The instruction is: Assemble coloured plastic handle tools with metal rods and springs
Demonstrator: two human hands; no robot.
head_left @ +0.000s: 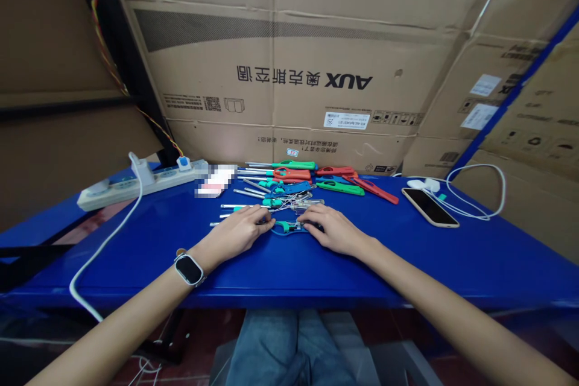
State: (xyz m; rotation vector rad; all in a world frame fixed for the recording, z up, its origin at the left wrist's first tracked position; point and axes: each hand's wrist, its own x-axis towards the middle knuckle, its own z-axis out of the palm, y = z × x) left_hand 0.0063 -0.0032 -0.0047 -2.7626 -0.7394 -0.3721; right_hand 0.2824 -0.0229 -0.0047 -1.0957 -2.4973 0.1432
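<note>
In the head view, an opened stick lighter (284, 227) lies low over the blue table, with a teal trigger and a thin blue shell edge showing. My left hand (242, 230) is closed around its barrel side; a metal tube end pokes out left of the fingers. My right hand (333, 229) has its fingers bent and pressed on the other end of that lighter. Its inner parts are mostly hidden by the fingertips. Just beyond lie several metal barrels with teal triggers (269, 202), thin white wires, and a blue lighter handle (292, 187).
Lighters with green (294, 164), orange-red (293, 175) and red handles (375, 190) lie at the back against a cardboard wall (298, 42). A power strip (136, 184) with a white cable stands left. A phone (430, 207) and charging cable (503, 187) lie right.
</note>
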